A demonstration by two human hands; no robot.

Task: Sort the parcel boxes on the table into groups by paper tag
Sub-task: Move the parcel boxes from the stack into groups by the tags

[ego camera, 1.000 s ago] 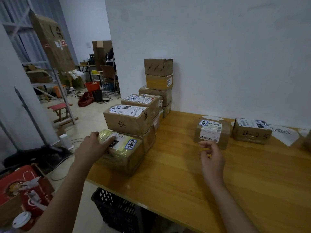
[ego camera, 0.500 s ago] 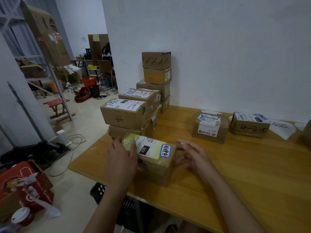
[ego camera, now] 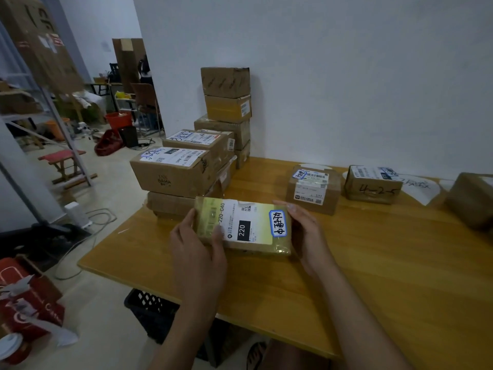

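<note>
1. Grip comes first: the left hand (ego camera: 198,247) curls round the left end of the yellow-taped parcel (ego camera: 241,228), thumb on top. The right hand (ego camera: 306,236) clasps its right end. The parcel sits low over the wooden table (ego camera: 373,263); whether it is lifted or resting I cannot tell.
2. The blue-bordered paper tag (ego camera: 278,223) lies at the parcel's right end. Keeping that face up and level lets it be read before any move.
3. Just beyond the parcel, to the right, a small box (ego camera: 312,189) carries a similar blue-bordered tag. It is probably the matching group, though the writing is too small to compare.
4. Behind the parcel, to the left, the stacked boxes (ego camera: 186,166) likely await sorting.
5. Below the parcel, under the table, stands a black lattice crate (ego camera: 152,311), its inside hidden. Every carton is taped shut, so no contents show.
</note>
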